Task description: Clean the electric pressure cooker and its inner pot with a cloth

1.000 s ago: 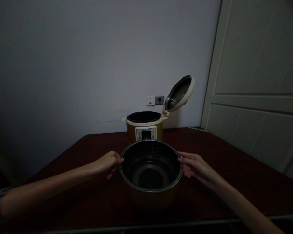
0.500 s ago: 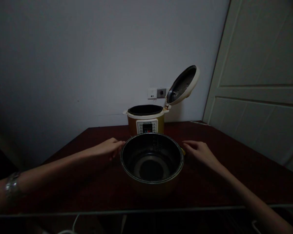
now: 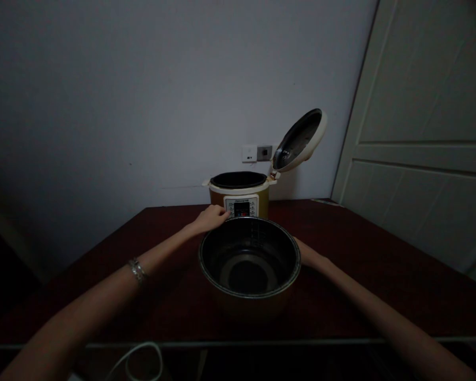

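A dark metal inner pot (image 3: 249, 259) stands on the dark red table (image 3: 360, 264) in front of me. Behind it sits a golden rice cooker (image 3: 240, 200) with its lid (image 3: 299, 140) tilted up to the right. My left hand (image 3: 212, 217) reaches past the pot's left rim, its fingers curled at the cooker's control panel. My right hand (image 3: 307, 254) is mostly hidden behind the pot's right side, so its fingers do not show. A bracelet (image 3: 136, 270) is on my left wrist.
A grey wall with a socket plate (image 3: 257, 153) rises behind the cooker. A white panelled door (image 3: 424, 159) stands at the right. A white cable (image 3: 140, 360) loops below the table's front edge.
Both hands left the pot's rim and moved forward. The left hand went up to the cooker's panel, the right slid behind the pot. The pot stayed put.
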`<state>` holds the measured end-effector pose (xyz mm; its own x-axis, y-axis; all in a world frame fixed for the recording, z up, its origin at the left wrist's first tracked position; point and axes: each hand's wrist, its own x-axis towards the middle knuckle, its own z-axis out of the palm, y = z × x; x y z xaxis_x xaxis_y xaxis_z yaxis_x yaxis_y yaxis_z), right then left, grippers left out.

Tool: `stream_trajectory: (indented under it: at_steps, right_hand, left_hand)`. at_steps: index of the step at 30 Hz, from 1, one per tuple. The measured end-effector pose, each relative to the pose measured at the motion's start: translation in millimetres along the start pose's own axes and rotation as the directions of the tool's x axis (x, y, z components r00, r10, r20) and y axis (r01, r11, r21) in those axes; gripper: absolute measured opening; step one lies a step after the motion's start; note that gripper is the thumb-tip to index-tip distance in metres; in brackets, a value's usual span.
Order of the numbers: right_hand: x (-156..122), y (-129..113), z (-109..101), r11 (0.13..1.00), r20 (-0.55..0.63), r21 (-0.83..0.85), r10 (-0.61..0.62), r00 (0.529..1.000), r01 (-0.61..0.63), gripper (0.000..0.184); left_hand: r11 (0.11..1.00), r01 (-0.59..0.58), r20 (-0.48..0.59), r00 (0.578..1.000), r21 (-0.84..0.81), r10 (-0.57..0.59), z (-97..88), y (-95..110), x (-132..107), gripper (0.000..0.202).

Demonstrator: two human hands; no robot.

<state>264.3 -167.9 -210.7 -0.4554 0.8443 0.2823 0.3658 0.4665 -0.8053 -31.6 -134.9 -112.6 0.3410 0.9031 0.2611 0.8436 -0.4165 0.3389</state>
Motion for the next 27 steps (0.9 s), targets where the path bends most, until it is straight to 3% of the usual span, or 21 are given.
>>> stream_trajectory:
  at_steps: [6,11,15,21,24,27]
  right_hand:
    - [-4,13,-1,0.992,-0.024,-0.113,-0.057,0.998,0.054,0.018]
    - [-8,16,-7,0.979,-0.092,-0.192,-0.091,0.992,0.072,0.025]
    - [-9,26,-14,0.963,-0.172,-0.27,-0.058,0.983,0.009,0.04]
    - [-3,44,-35,0.965,-0.432,-0.234,0.005,0.902,-0.117,0.042]
    - [-2,28,-46,0.972,-0.521,-0.178,0.04,0.853,-0.155,0.046]
    - [-2,-3,-53,0.986,-0.601,-0.12,0.021,0.799,-0.117,0.051]
  left_hand:
    - [0.999,0.045,-0.024,0.999,-0.023,-0.046,9.3,-12,7,0.045]
    - [0.975,0.079,0.151,0.987,-0.209,-0.048,11.6,-22,6,0.058]
    - [0.912,0.136,0.298,0.954,-0.387,-0.016,13.1,-28,6,0.059]
    - [0.819,0.242,0.417,0.909,-0.52,-0.004,14.5,-28,7,0.053]
    - [0.749,0.303,0.435,0.9,-0.589,-0.022,17.3,-26,6,0.046]
    - [0.685,0.334,0.413,0.909,-0.647,-0.053,22.5,-27,6,0.041]
